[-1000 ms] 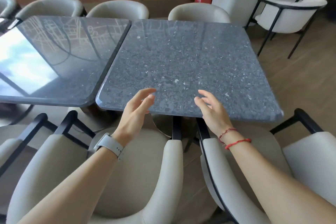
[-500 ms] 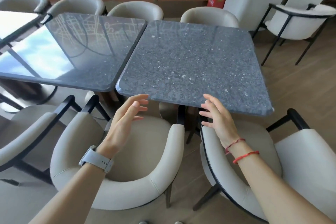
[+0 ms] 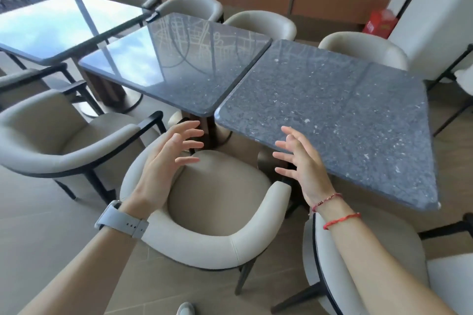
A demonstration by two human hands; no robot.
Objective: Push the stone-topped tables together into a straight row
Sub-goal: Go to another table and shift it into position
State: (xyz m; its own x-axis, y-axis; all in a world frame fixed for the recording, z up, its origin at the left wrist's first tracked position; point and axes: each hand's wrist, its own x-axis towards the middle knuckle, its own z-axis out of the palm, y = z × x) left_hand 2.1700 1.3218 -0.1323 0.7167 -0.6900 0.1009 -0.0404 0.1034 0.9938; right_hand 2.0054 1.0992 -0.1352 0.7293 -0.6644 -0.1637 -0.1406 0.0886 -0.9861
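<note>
Three dark speckled stone-topped tables run from right to left. The nearest table (image 3: pixel 345 115) sits edge to edge with the middle table (image 3: pixel 184 69); their front corners do not line up. A third table (image 3: pixel 58 25) stands further left with a narrow gap before the middle one. My left hand (image 3: pixel 169 158), a grey watch on its wrist, hovers with spread fingers above a chair seat, touching nothing. My right hand (image 3: pixel 302 161), with red cords at the wrist, hovers with spread fingers at the near edge of the nearest table, holding nothing.
Beige armchairs with black frames ring the tables: one (image 3: pixel 215 212) directly below my hands, one (image 3: pixel 66 135) to the left, one (image 3: pixel 358 258) at the right, others at the far side. A red box (image 3: pixel 378 24) lies on the floor by the white wall.
My hands have drawn back from the nearest table's front edge and spread wider. The view has swung left and stepped back, bringing the third table into sight.
</note>
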